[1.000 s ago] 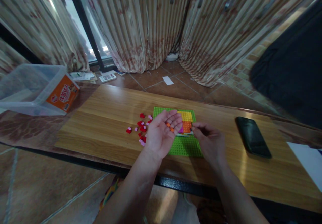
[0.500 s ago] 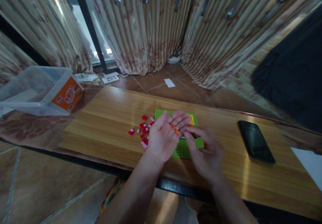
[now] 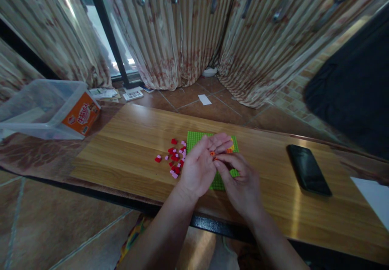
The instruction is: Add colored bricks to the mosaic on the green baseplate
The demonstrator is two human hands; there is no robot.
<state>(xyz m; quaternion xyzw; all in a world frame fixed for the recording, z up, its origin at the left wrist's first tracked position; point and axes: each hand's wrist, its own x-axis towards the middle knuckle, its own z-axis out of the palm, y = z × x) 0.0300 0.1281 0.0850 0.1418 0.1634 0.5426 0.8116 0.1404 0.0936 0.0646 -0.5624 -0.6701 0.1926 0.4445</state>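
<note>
My left hand (image 3: 199,169) is open, palm up, with its fingers stretched out over a green studded baseplate (image 3: 194,137). A small orange brick (image 3: 212,154) rests on it near the base of the fingers. My right hand (image 3: 243,181) is closed in a pinch at the left palm, thumb and forefinger on another orange brick (image 3: 215,159) that is mostly hidden. Beyond the fingers, yellow bricks (image 3: 232,144) and orange bricks (image 3: 229,151) show on the plate's right side. Both hands cover the plate's middle.
Loose red bricks (image 3: 174,141) and pink bricks (image 3: 174,174) lie left of the plate on the wooden table (image 3: 121,148). A black phone (image 3: 308,169) and white paper (image 3: 372,199) lie to the right. A clear plastic bin (image 3: 45,130) stands at the left.
My right hand has moved left from the plate's right side to my left palm and now pinches an orange brick there. Orange bricks beside the yellow ones have come into view.
</note>
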